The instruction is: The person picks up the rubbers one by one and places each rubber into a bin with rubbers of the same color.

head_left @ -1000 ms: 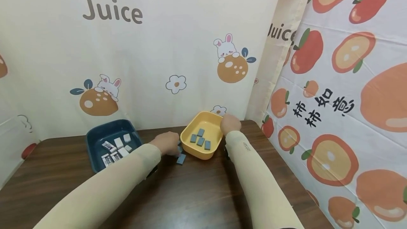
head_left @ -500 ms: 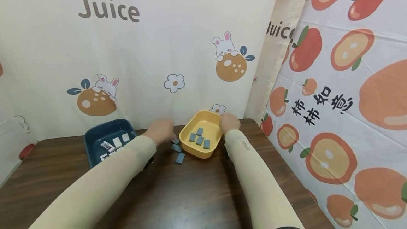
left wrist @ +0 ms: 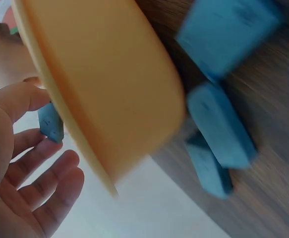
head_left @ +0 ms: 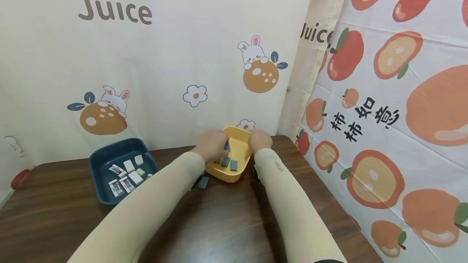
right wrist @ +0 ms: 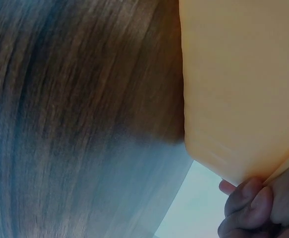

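Observation:
My left hand is over the left side of a yellow bin. In the left wrist view, its thumb and fingers pinch a small blue-grey rectangular block at the bin's rim. At the bin's far right corner, my right hand grips the rim, its curled fingers against the yellow wall in the right wrist view. Several similar blocks lie inside the bin, partly hidden by the left hand. Just outside its left wall, more blue-grey blocks lie on the table.
A dark blue bin with several white erasers, some in printed sleeves, stands to the left on the brown wooden table. Printed curtains hang right behind the table and along its right side.
My left hand has moved right, from the loose blocks on the table to over the yellow bin, with a block in its fingers. The right hand stays at the rim.

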Tool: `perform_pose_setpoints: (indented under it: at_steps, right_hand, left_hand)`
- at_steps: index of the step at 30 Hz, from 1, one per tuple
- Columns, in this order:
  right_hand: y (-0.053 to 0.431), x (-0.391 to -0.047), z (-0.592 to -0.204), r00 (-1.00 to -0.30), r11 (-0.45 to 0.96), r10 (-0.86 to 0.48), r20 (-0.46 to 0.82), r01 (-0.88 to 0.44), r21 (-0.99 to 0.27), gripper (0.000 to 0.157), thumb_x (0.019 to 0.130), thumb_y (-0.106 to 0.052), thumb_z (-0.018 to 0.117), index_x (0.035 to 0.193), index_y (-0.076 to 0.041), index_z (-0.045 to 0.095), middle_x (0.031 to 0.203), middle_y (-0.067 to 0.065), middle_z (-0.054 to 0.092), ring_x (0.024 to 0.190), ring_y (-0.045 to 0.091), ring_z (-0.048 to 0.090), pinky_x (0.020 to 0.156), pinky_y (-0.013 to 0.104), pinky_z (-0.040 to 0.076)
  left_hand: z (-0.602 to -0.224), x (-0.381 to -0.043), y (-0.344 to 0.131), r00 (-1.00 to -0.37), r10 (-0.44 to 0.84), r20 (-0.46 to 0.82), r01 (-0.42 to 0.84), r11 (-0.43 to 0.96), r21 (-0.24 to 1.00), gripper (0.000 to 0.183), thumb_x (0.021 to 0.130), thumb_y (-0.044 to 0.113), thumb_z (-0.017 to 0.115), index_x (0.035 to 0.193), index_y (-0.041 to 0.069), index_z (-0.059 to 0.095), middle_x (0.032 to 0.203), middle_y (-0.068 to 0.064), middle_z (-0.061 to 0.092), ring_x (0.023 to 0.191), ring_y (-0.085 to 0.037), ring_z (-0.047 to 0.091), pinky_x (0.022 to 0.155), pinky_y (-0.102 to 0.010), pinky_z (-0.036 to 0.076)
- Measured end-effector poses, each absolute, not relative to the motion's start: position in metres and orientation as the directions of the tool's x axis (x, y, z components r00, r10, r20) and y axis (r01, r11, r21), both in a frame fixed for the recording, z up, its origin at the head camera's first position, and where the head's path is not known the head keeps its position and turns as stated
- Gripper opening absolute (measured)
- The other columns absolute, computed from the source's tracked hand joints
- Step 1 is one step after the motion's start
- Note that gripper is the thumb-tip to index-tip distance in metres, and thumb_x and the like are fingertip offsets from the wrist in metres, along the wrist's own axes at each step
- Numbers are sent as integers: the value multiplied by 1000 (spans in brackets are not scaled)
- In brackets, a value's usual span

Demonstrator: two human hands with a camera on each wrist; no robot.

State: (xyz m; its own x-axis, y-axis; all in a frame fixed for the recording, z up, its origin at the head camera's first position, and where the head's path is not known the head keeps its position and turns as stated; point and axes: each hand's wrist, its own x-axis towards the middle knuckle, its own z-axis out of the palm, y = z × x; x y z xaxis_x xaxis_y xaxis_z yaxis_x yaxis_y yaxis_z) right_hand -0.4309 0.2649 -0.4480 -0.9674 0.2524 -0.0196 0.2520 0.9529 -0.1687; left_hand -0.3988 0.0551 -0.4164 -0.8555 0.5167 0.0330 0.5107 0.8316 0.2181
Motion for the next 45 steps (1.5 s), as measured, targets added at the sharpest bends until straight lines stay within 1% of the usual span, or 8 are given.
perform_pose_setpoints:
  at_steps: [14,17,22,25,27,29,32,45]
  right_hand:
    - [263,-430,-447,-970,957,242,-3,239,-166,28,118,-16,55,105,-9,79,95,9,77,81,24,72,76,45,67]
    - [263,-430,-447,-971,958,239,-5,237,-161,29,118,-17,54,106,-9,79,96,9,78,82,23,72,75,45,67]
    - [262,-429,-448,-973,961,229,-11,228,-157,29,118,-16,54,107,-8,79,97,10,78,82,23,72,73,43,67]
    - [263,-429,-450,-976,963,218,-14,218,-159,29,118,-15,53,108,-7,79,99,10,78,83,23,72,75,43,67]
    - [264,-430,-451,-976,963,216,-13,216,-162,29,119,-15,52,110,-8,78,101,10,78,85,23,73,78,45,68]
    - [266,-433,-452,-976,962,219,-16,219,-164,30,119,-15,50,111,-8,78,101,10,78,86,24,73,80,46,68]
    - [268,-434,-451,-975,962,223,-17,222,-160,30,119,-15,50,114,-8,78,102,10,79,88,24,74,82,48,68]
    - [265,-432,-450,-978,968,207,0,204,-148,29,119,-14,51,115,-7,79,104,11,80,87,24,74,79,46,68]
  left_hand:
    - [-440,-419,98,-825,564,26,560,811,169,17,88,13,92,88,17,76,87,4,77,80,-18,63,86,-43,62]
    - [-444,-419,98,-817,577,7,571,807,152,10,93,16,89,101,14,83,104,3,84,93,-18,72,98,-42,64]
    - [-439,-413,89,-807,589,-31,566,789,239,33,103,22,83,134,10,81,138,-3,82,128,-24,77,116,-47,59]
    - [-432,-409,79,-796,605,-35,575,772,273,20,108,20,77,124,12,83,123,-2,85,111,-21,78,105,-44,63]
    - [-424,-408,71,-777,627,-49,592,756,281,11,109,16,74,104,12,82,98,1,80,86,-17,71,85,-38,62]
    - [-416,-405,62,-747,664,-35,635,728,259,27,109,15,73,82,16,71,76,5,63,68,-13,54,68,-31,51]
    - [-402,-395,43,-710,704,-17,684,695,221,39,110,14,71,72,18,59,68,6,47,63,-13,41,62,-29,38]
    - [-413,-349,-21,-644,764,-34,753,641,147,8,101,23,84,93,24,83,84,13,74,73,-7,63,72,-32,59]
